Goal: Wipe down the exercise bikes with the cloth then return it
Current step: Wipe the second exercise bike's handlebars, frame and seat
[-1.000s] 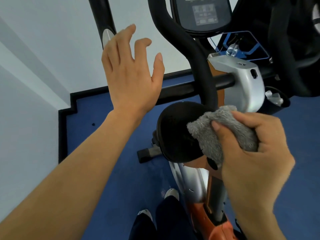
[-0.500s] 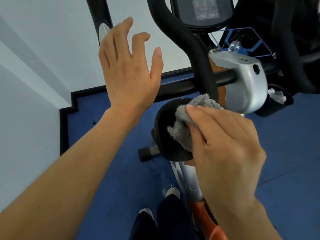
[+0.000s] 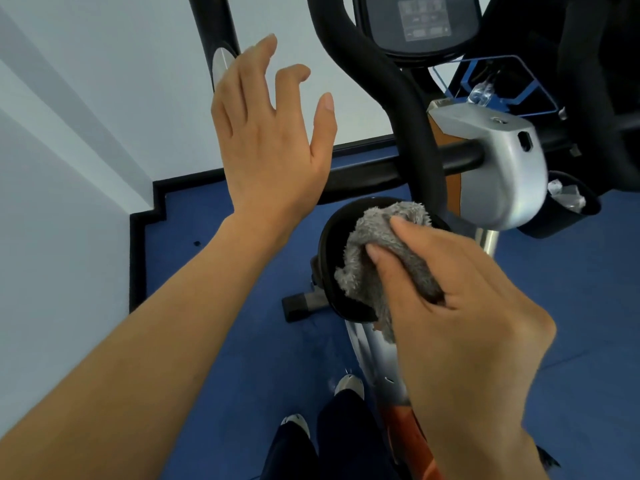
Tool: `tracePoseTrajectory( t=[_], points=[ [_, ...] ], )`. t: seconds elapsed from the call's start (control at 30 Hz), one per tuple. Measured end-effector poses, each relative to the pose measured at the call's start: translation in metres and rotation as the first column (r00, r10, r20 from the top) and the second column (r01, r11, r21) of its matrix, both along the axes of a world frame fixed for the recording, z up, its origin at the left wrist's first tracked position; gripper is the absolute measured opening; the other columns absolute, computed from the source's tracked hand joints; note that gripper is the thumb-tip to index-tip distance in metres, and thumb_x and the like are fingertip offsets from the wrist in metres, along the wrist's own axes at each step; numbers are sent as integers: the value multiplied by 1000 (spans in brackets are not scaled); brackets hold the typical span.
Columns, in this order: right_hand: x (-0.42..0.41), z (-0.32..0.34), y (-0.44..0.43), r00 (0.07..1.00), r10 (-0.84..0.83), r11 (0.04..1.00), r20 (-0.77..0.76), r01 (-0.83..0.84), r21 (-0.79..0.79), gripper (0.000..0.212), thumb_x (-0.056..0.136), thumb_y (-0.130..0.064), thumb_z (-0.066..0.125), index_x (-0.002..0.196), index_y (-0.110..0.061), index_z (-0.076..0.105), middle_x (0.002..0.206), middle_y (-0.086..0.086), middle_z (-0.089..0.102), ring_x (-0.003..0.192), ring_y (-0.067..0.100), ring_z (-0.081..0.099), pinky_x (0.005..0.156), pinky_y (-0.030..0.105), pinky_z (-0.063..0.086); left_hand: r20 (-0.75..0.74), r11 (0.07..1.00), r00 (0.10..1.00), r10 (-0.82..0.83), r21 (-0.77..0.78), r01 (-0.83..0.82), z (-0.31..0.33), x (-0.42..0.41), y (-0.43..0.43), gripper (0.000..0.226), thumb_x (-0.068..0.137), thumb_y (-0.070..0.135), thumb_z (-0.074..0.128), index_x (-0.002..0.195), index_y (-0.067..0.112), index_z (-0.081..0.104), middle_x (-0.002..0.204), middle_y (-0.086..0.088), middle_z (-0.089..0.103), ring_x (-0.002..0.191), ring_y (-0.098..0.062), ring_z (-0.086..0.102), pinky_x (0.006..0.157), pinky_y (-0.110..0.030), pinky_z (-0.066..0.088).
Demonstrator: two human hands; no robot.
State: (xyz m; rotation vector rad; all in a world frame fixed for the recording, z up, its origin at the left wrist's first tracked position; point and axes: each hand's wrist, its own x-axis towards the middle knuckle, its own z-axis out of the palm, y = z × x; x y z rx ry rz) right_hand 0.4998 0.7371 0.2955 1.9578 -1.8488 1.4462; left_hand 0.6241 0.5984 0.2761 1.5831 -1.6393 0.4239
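One grey fluffy cloth (image 3: 388,258) is bunched in the right hand (image 3: 460,306), whose grip is pinched shut around it, thumb and fingers folded over the fabric, and the cloth is pressed against the one round black seat (image 3: 334,271) of the exercise bike (image 3: 498,168) in the middle of the scene. The left hand (image 3: 273,140) is raised to the left of the seat and farther away, its grip spread wide and bare of any object, touching nothing. Two black handlebar tubes show at the far edge: a thin one (image 3: 214,36) with a silver oval patch at left and a thicker curved one (image 3: 391,91) that runs down just right of the seat. One dark console screen (image 3: 422,22) sits at the far top. One silver housing (image 3: 498,161) lies right of the thick tube, with one black cup holder (image 3: 561,209) beside it. Near the bottom, two light shoe tips (image 3: 349,386) stand on the blue floor (image 3: 225,341).
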Motion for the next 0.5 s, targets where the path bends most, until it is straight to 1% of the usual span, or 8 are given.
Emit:
tracePoseTrajectory(
  t=[0.07,0.13,0.17,0.23,0.27,0.33,0.4,0.5],
  points=[
    [4,5,-4,1000,-12,999,15,13,-37,20,81,-12,71,99,-4,70,91,8,71,77,11,64,78,20,50,-14,1000,1000,-7,7,8,0,0,0,39,94,35,35,113,11,59,136,-11,47,130,-30,35,107,-37,23],
    [11,5,-9,1000,3,1000,2,-3,-3,22,83,-14,68,103,-5,69,95,8,71,80,12,65,79,20,49,-19,1000,1000,-18,12,19,1,-1,0,38,93,35,36,113,12,59,136,-11,47,130,-30,35,107,-37,23],
    [15,4,-11,1000,3,1000,-24,-2,31,23,84,-16,66,105,-6,69,97,7,71,83,15,66,81,18,48,-14,1000,1000,-20,15,20,1,0,0,38,93,35,36,113,12,59,136,-11,47,129,-30,36,107,-37,23],
    [19,-1,-8,998,9,997,-68,-3,80,24,86,-21,63,107,-9,69,99,4,71,87,15,67,85,9,40,-2,1000,1000,-20,14,20,1,0,-1,39,94,35,36,113,11,59,135,-12,48,129,-31,38,107,-37,24],
    [19,-4,-5,998,22,996,-58,-17,93,24,87,-21,63,107,-10,69,99,2,71,87,12,66,85,8,39,3,1000,1000,-17,10,17,1,1,-1,39,94,35,36,113,11,59,135,-12,48,128,-32,38,107,-38,24],
    [17,-6,0,999,51,994,-11,-50,98,24,85,-20,64,107,-11,69,98,0,70,87,8,65,84,13,47,14,1000,1000,-15,2,15,0,0,-1,40,94,35,35,112,10,60,134,-13,49,127,-32,40,106,-38,25],
    [18,-5,-6,997,62,995,36,-65,79,23,84,-18,66,105,-10,69,96,1,70,87,9,66,83,16,49,25,1000,1000,-15,-1,15,0,0,-2,40,94,36,35,112,10,60,133,-13,50,126,-32,41,106,-38,25],
    [20,-6,-9,994,61,995,89,-67,76,21,81,-14,68,101,-9,71,92,0,70,85,7,64,88,8,42,30,1000,999,-15,5,15,0,0,-3,40,94,36,36,112,10,60,133,-13,50,126,-32,42,106,-38,25]
  ],
)
